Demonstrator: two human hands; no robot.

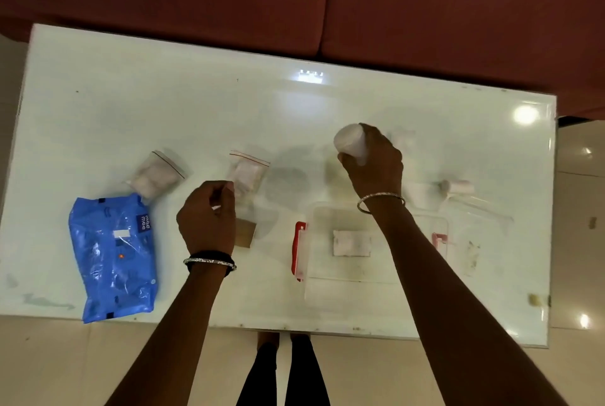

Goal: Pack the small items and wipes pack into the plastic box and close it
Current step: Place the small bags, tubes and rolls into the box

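A: What's packed? The wipes [113,255] and two bags [154,174] lie unpacked on the bench [98,84].

B: The left hand [208,217] is curled near a bag, apparently empty; the right hand [376,165] grips a white roll [350,142] beyond the open box [343,276], which holds one small packet [352,243].

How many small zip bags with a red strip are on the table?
2. One zip bag lies above the blue wipes pack; the other lies just beyond the left hand. None seems hidden.
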